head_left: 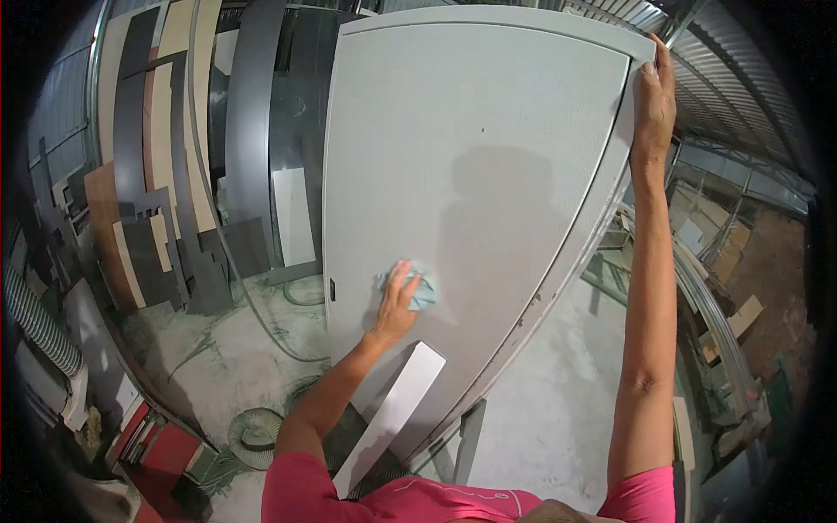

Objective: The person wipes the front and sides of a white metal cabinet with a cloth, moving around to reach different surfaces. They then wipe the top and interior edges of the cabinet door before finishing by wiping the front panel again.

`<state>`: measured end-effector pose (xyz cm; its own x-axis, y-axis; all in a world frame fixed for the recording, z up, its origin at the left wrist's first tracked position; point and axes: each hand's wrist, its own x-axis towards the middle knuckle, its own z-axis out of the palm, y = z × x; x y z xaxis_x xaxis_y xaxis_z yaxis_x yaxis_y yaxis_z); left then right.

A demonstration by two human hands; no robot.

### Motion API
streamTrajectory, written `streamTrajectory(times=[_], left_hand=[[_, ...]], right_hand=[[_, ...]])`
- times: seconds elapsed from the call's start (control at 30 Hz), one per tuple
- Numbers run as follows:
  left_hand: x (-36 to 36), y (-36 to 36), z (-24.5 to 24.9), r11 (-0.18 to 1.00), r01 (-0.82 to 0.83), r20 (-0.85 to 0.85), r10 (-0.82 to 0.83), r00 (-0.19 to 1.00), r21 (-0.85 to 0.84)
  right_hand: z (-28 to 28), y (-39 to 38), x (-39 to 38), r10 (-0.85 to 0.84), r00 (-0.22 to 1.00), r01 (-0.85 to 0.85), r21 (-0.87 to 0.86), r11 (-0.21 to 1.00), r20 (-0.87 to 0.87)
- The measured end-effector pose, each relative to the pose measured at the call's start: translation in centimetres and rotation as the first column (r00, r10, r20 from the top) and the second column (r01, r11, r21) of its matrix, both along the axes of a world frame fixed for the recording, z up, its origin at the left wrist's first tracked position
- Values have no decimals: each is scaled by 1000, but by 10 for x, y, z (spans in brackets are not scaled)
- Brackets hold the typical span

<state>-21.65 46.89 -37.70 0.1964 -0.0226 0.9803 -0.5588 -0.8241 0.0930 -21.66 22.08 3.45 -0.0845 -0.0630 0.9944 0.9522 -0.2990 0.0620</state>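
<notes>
A large white door (392,148) stands upright before me in a white frame (488,15). My left hand (396,307) presses a light blue cloth (425,293) against the lower left part of the door, its fingers over the cloth. High at the upper right corner, my right hand (656,113) is wrapped around the outer edge of the frame, with the thumb on the near side. A small dark latch slot (332,289) shows on the door's left edge, left of the cloth. My shadow falls across the door's surface.
A white board (392,418) slants in front of the door's lower part. Several panels and strips (248,113) lean on the left. A cable (214,196) hangs down to the dusty floor (540,392), where a coiled hose (254,431) lies. Long profiles (715,305) lie at the right.
</notes>
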Motion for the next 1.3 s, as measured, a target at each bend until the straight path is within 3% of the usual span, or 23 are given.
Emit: streamTrajectory(times=[0.1,0.17,0.2,0.27,0.33,0.37,0.47,0.5,0.6,0.63,0.7,0.8,0.9,0.93,0.97,1.03,1.07,1.1,1.17,1.2,1.23,1.3], left_hand=[[26,17,66,999,-19,102,24,995,-48],[34,11,182,1000,-18,308,21,951,-13],[36,6,243,1000,-16,382,10,924,11],[32,-8,349,998,46,504,-65,861,52],[33,-17,418,999,13,577,-36,816,45],[34,-20,430,1000,-11,575,-2,818,19],[41,-32,392,994,52,563,14,827,-101],[37,-34,350,993,55,486,4,874,-106],[21,-27,162,992,83,213,-62,975,-91],[19,-17,97,989,143,210,-132,969,-37],[18,13,11,999,34,75,-32,997,-26],[29,39,53,991,-44,8,45,999,-130],[50,33,228,996,49,317,-22,948,-75],[45,25,291,998,-18,383,42,923,-68],[52,20,347,997,59,487,-27,873,-50],[54,6,425,993,105,602,-53,797,-51],[40,-2,442,986,145,431,-98,897,-78],[47,-4,435,986,140,415,-92,905,-86],[58,-3,414,993,107,605,-56,794,-48],[38,-3,370,989,112,330,-74,941,-96],[45,-1,318,987,113,443,-52,895,-113],[36,8,181,987,92,193,-65,979,-132]], right_hand=[[-2,4,-8,114,989,-115,-4,993,-95],[0,-4,-2,23,997,-27,-43,999,-72],[2,-6,8,-80,992,83,-28,996,96],[5,-8,11,-30,997,34,-45,998,74],[4,-6,6,54,998,-53,-47,997,19],[5,-5,5,56,998,-56,-52,997,8],[3,-9,9,73,997,-72,-64,995,8],[1,-8,12,77,997,-77,-63,995,-3],[7,-8,14,131,991,-130,-54,990,11],[8,-8,14,132,991,-130,-45,990,27],[3,-6,10,16,996,-13,-42,999,85],[2,-1,3,3,999,-2,-10,1000,48],[2,-3,8,-41,997,41,-3,999,60],[2,-3,8,-25,998,26,-5,1000,63],[3,-3,7,-11,998,11,-9,1000,62],[5,-2,3,9,999,-9,-9,1000,36],[4,-1,1,40,999,-40,5,999,5],[5,-1,2,44,999,-44,0,999,-13],[5,-3,4,47,999,-47,-3,999,-17],[3,-3,6,0,1000,-1,7,1000,14],[1,-3,8,6,1000,-6,8,1000,6],[1,-2,11,-2,999,1,35,999,45]])
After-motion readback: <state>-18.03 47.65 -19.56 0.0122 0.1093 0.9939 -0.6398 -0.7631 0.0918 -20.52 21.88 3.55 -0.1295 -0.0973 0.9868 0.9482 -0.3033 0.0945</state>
